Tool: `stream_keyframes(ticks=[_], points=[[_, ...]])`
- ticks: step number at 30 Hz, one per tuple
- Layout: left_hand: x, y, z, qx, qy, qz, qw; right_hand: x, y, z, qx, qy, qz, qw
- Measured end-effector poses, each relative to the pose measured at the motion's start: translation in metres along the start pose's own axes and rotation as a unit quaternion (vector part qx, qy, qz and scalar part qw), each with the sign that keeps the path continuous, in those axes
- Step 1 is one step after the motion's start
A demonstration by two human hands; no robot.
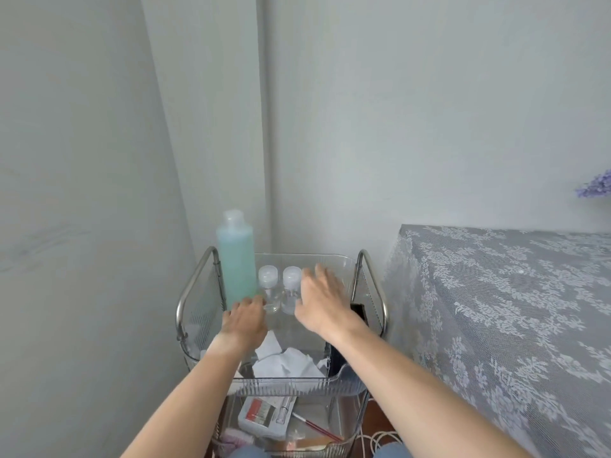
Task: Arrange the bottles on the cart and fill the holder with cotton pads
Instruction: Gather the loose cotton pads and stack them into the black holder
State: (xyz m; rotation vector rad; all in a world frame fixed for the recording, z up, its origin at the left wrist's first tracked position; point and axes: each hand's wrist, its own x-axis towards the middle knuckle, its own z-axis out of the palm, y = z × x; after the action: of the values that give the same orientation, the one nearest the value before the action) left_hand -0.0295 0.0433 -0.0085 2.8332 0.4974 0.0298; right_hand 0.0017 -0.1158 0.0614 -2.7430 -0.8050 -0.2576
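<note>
On the cart (291, 381), small bottles (279, 289) between left hand (246, 317) and right hand (322, 300)

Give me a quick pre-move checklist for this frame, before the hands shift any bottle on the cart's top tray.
1. Tall clear plastic bottle of blue-green liquid upright at the tray's back left: ok.
2. Two small clear bottles with white caps upright, side by side: ok.
3. Left hand at the first small bottle's base; firm grip: cannot tell.
4. Right hand by the second small bottle, fingers spread; contact: cannot tell.
5. Crumpled white tissue lies loose at the front of the clear plastic tray: not ok.
6. Cotton pad holder located: cannot tell.
</note>
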Motion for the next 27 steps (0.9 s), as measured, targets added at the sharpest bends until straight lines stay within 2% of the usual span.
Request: stream_keyframes(ticks=[3, 7, 11, 14, 24, 27], points=[[-0.008, -0.008, 0.01, 0.053, -0.013, -0.027, 0.998, -0.004, -0.013, 0.03, 0.014, -0.005, -0.019, 1.0], [-0.013, -0.012, 0.025, 0.146, -0.04, -0.01, 0.988, -0.015, -0.021, 0.073, 0.044, -0.081, -0.025, 0.995], [-0.012, -0.013, 0.037, 0.201, -0.083, 0.02, 0.976, -0.025, -0.018, 0.1, 0.06, -0.153, 0.046, 0.985], [-0.011, -0.009, 0.044, 0.175, -0.092, 0.025, 0.98, -0.026, -0.016, 0.107, 0.09, -0.162, 0.103, 0.977], [0.0, 0.002, 0.039, 0.059, -0.083, -0.05, 0.994, -0.024, -0.013, 0.113, 0.133, -0.177, 0.144, 0.965], [0.0, 0.0, 0.033, -0.013, -0.073, -0.056, 0.996, -0.023, -0.013, 0.115, 0.153, -0.177, 0.15, 0.961]])
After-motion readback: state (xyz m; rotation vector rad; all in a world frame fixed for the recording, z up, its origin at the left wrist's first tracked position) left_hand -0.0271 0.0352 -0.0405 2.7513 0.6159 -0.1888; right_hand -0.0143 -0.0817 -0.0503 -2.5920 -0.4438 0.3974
